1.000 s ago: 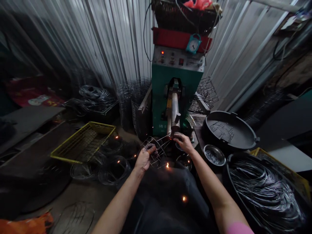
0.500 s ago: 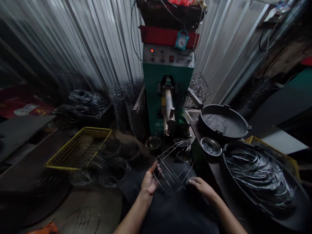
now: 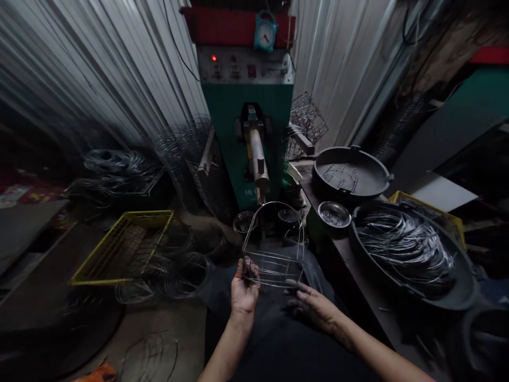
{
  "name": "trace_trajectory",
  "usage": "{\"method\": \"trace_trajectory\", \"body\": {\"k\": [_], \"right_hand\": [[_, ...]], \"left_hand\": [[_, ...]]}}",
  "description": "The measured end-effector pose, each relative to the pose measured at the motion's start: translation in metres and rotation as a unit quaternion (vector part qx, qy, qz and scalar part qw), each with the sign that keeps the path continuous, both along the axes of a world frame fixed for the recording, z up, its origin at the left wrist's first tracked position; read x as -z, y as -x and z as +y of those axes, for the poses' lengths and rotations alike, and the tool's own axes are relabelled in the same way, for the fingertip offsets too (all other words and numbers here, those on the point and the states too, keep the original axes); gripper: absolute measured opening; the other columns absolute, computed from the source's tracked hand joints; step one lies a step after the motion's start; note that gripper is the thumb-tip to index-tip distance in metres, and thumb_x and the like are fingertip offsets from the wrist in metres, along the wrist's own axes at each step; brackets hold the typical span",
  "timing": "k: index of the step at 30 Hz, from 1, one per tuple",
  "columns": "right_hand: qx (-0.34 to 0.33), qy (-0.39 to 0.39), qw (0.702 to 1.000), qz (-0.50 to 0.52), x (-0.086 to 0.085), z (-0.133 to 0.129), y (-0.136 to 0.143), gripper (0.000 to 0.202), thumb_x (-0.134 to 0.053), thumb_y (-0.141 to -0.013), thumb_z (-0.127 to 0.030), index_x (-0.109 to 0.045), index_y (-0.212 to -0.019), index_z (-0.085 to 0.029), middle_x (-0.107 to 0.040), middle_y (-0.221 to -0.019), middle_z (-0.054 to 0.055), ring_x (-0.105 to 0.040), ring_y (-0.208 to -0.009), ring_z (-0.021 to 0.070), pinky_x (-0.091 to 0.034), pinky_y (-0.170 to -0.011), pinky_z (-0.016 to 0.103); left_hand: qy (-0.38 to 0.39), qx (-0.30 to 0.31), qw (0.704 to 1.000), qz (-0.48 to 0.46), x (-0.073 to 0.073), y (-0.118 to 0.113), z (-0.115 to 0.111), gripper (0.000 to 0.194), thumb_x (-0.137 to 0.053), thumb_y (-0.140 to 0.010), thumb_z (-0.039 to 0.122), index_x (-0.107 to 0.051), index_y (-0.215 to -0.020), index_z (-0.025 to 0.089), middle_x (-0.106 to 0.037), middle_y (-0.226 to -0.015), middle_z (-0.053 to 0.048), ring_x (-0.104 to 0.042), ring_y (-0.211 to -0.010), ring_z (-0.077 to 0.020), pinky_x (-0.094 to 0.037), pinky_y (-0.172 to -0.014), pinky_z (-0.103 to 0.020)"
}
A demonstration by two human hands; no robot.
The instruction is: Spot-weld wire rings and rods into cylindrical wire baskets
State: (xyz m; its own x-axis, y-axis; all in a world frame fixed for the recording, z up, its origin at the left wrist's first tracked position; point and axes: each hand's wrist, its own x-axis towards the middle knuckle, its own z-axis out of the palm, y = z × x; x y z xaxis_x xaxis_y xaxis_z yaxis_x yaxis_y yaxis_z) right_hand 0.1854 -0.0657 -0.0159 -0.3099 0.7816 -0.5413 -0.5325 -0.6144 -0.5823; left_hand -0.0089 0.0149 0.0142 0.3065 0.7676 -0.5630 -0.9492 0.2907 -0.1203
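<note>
A bent wire rack (image 3: 274, 260) with a tall arched loop and several cross wires is held over my lap, in front of the machine's electrode arm (image 3: 258, 159). My left hand (image 3: 244, 289) is closed around its lower left corner, fingers and thumb on the wires. At the lower right corner is my right hand (image 3: 316, 307), its bent fingertips against the bottom wire; blur softens the exact grip. The top of the arch rises just below the electrode tip; whether they touch is unclear.
A green machine (image 3: 222, 127) with a lit red lamp stands ahead. On the right bench are a black pan of wire pieces (image 3: 358, 183), a small metal bowl (image 3: 334, 215) and a big pan of curved wires (image 3: 409, 249). To the left sit a yellow crate (image 3: 123, 249) and wire rings (image 3: 186, 273).
The wire rack has turned from a slant to nearly level, its arch now pointing up toward the electrode arm. My right hand has moved slightly left. The view has shifted right and down.
</note>
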Motion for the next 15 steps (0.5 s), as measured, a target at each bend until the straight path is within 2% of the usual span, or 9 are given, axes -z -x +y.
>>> {"method": "trace_trajectory", "body": {"k": [4,7,10,13,15], "right_hand": [[0.056,0.093,0.992,0.063,0.005,0.006,-0.006,0.019,-0.065,-0.07,-0.03,-0.062,-0.08,-0.014,-0.065,-0.084,0.005,-0.061,-0.07,0.0126,-0.044,-0.062,0.023],[0.047,0.157,0.982,0.09,0.007,0.013,-0.005,0.025,-0.058,-0.077,-0.035,-0.06,-0.078,-0.01,-0.064,-0.068,0.005,-0.058,-0.056,0.0096,-0.043,-0.051,0.019],[0.033,0.18,0.973,0.139,0.007,0.017,0.003,0.025,-0.057,-0.078,-0.031,-0.058,-0.082,-0.007,-0.063,-0.065,0.005,-0.057,-0.051,0.0079,-0.043,-0.049,0.016],[0.099,0.185,0.966,0.152,0.009,0.02,0.011,0.016,-0.059,-0.077,-0.025,-0.056,-0.074,-0.01,-0.062,-0.063,0.003,-0.056,-0.052,0.0075,-0.043,-0.048,0.015],[0.148,0.168,0.967,0.124,0.012,0.023,0.012,0.014,-0.06,-0.075,-0.024,-0.054,-0.068,-0.014,-0.06,-0.06,0.0,-0.056,-0.052,0.0079,-0.044,-0.048,0.016]], "left_hand": [[0.033,-0.006,0.999,0.008,-0.001,0.003,-0.005,0.044,-0.027,-0.091,0.025,-0.061,-0.069,0.01,-0.064,-0.058,-0.005,-0.06,-0.053,-0.0065,-0.049,-0.05,-0.013],[0.032,-0.002,0.999,0.014,0.005,0.007,-0.006,0.042,-0.028,-0.091,0.024,-0.061,-0.07,0.01,-0.064,-0.057,-0.005,-0.059,-0.051,-0.0067,-0.049,-0.049,-0.013],[0.002,0.005,1.0,0.031,0.02,0.014,-0.005,0.037,-0.031,-0.09,0.022,-0.062,-0.074,0.011,-0.065,-0.061,-0.005,-0.06,-0.054,-0.0075,-0.05,-0.053,-0.015],[-0.082,0.045,0.995,0.044,0.04,0.016,-0.007,0.028,-0.04,-0.086,0.029,-0.064,-0.087,0.014,-0.068,-0.075,-0.007,-0.064,-0.072,-0.0125,-0.05,-0.068,-0.022],[-0.138,0.082,0.985,0.059,0.052,0.013,-0.013,0.036,-0.046,-0.081,0.041,-0.063,-0.097,0.014,-0.067,-0.09,-0.011,-0.06,-0.092,-0.0186,-0.047,-0.081,-0.028]]}}
